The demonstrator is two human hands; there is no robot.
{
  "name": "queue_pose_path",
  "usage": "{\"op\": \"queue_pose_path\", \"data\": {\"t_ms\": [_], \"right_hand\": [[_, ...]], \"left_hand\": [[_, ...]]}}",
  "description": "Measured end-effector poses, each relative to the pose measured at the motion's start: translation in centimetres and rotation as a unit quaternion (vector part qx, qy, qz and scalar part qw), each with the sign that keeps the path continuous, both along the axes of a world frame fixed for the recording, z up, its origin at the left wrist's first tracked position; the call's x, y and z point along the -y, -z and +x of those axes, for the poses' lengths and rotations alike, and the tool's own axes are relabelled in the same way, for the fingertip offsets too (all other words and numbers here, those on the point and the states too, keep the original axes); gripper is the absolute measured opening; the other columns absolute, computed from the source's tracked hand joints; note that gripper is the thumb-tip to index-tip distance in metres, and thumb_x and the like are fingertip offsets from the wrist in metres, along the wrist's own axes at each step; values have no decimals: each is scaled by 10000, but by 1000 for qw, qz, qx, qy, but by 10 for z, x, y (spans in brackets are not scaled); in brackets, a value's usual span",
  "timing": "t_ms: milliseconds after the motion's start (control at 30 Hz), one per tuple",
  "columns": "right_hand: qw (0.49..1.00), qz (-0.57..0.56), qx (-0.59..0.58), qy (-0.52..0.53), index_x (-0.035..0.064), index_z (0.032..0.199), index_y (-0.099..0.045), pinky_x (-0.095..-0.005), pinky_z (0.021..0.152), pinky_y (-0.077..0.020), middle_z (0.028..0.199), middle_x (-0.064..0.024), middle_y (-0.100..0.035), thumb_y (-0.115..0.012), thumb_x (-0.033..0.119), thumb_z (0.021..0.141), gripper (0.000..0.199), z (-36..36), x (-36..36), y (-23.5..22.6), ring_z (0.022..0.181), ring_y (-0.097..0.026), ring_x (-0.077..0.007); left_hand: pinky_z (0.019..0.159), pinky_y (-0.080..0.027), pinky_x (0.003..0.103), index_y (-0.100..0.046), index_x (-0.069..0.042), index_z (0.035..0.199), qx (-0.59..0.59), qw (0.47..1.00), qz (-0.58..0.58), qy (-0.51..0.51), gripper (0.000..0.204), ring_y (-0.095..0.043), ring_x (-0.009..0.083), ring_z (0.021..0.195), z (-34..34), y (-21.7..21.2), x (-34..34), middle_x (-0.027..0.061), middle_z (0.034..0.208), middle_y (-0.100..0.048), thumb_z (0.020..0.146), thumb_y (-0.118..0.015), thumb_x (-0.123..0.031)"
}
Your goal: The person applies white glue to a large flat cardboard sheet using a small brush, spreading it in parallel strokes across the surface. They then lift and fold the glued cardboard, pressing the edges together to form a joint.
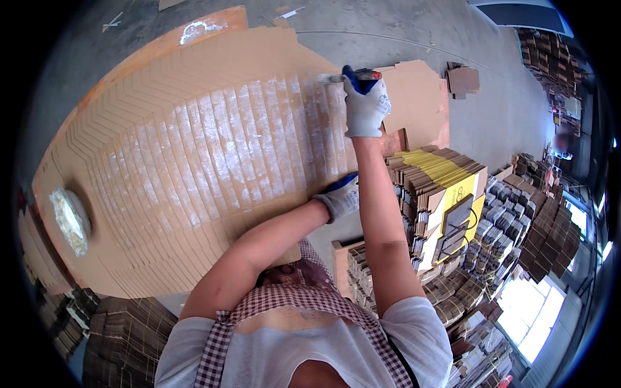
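at the right end of the overlapping cardboard sheets (174, 110), a brush (332, 78) is gripped by the right hand (367, 111); the left hand (343, 197) is at their near edge, its finger state cannot be told. glossy strips (226, 123) cover the sheets' middle, a round container (70, 223) rests toward their left end, and a yellow-marked cardboard stack (430, 169) stands to the right.

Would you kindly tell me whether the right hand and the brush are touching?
Touching. The head view shows the gloved right hand gripping the brush, which juts out from the grip toward the left.
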State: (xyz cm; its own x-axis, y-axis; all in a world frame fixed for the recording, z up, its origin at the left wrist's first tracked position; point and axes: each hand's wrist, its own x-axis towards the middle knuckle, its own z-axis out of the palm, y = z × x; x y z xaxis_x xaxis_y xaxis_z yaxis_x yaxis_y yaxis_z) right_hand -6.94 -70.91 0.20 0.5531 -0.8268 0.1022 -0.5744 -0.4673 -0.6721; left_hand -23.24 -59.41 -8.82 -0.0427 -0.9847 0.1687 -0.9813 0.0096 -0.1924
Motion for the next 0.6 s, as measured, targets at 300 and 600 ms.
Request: {"op": "queue_pose_path", "data": {"t_ms": [300, 600], "right_hand": [[990, 32, -3, -138, 60, 1003, -618, -413, 759, -515, 949, -139, -652, -763, 377, 810, 398, 5, -25, -15, 858, -656, -323], [979, -1, -14, -205, 97, 1066, -615, -424, 768, -519, 1017, -146, -639, -761, 328, 800, 382, -19, -29, -38, 915, -643, -365]], "left_hand": [[1084, -383, 424, -634, -109, 1261, -133, 991, 5, 5, 390, -524, 263, 1235, -11, 26, -2, 102, 1352, -588, 994, -415, -290], [1083, -374, 426, -586, -171, 1306, -101, 995, -12, 9, 394, -525, 262, 1238, 4, -2, -3, 55, 1367, -582, 1011, -368, -318]]}}
